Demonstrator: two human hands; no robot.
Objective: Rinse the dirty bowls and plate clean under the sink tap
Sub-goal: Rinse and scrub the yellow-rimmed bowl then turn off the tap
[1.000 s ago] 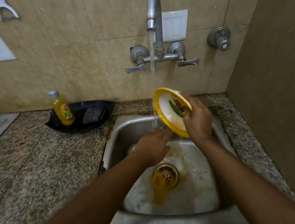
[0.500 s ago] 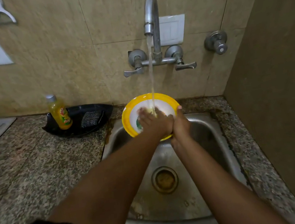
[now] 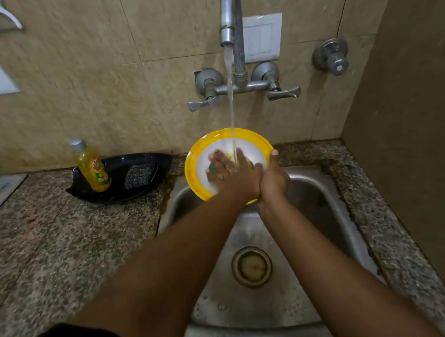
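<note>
A yellow-rimmed white bowl [image 3: 196, 168] is held face-up over the back of the steel sink [image 3: 329, 211], right under the tap [image 3: 230, 15]. Water runs from the spout into the bowl and onto my fingers. My right hand [image 3: 272, 178] grips the bowl's right rim, thumb over the edge. My left hand [image 3: 230, 173] lies flat inside the bowl with fingers spread on its white inner surface. A coloured picture on the bowl's bottom is mostly hidden under that hand.
A black tray [image 3: 159, 161] on the granite counter [image 3: 58, 242] left of the sink holds a yellow dish-soap bottle [image 3: 92, 166] and a scrub pad [image 3: 140, 175]. The sink drain [image 3: 252, 266] lies below my arms. A wall closes the right side.
The bowl went from tilted on edge beside the stream to face-up under it. My left hand moved from below the stream into the bowl. Yellow residue at the drain has washed away.
</note>
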